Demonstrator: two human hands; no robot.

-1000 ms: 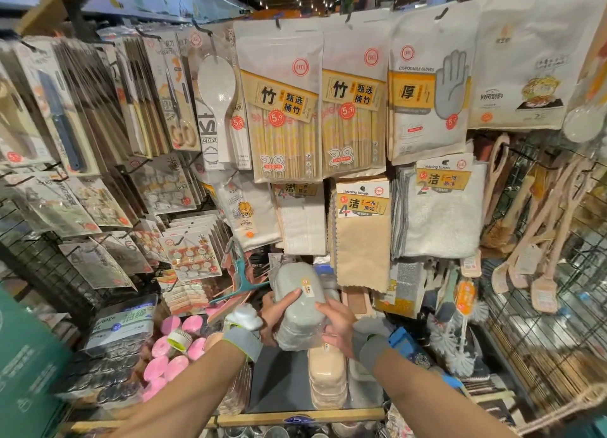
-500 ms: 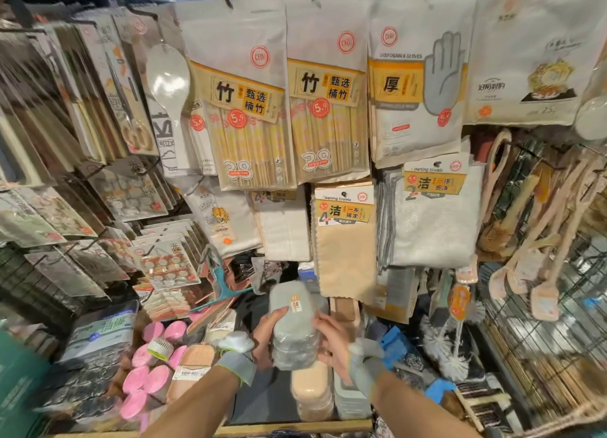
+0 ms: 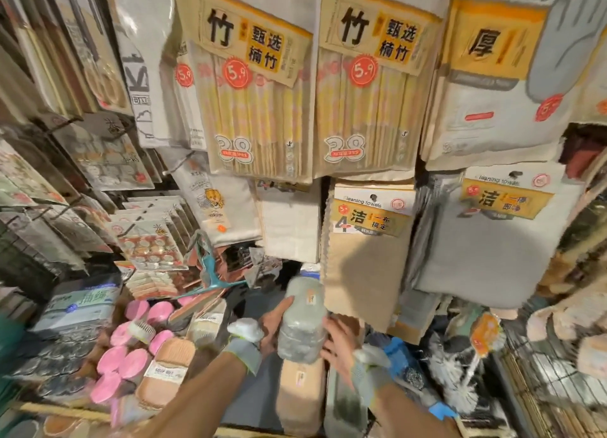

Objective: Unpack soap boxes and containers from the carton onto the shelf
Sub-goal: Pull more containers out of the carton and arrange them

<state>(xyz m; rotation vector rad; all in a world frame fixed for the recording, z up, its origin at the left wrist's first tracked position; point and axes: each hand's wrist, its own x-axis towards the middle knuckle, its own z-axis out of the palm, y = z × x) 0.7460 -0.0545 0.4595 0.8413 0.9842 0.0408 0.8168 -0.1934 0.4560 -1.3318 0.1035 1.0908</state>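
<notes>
I hold a stack of grey soap boxes (image 3: pixel 303 319) wrapped in clear plastic between both hands, above the dark shelf (image 3: pixel 249 401). My left hand (image 3: pixel 274 322) grips its left side and my right hand (image 3: pixel 338 345) grips its right side. Directly beneath it lies a row of beige soap boxes (image 3: pixel 300 395), with a grey soap box (image 3: pixel 341 408) to their right. The stack is tilted away from me, its small label facing up. No carton is in view.
Pink round items (image 3: pixel 128 355) and a beige soap box (image 3: pixel 167 372) lie on the left of the shelf. Hanging chopstick packs (image 3: pixel 259 86) and cleaning towels (image 3: pixel 364 250) crowd the space above. Brushes (image 3: pixel 460 381) and a wire rack (image 3: pixel 551 388) stand to the right.
The view has moved closer and lower toward the shelf. The grey stack in both hands has come down toward the beige boxes.
</notes>
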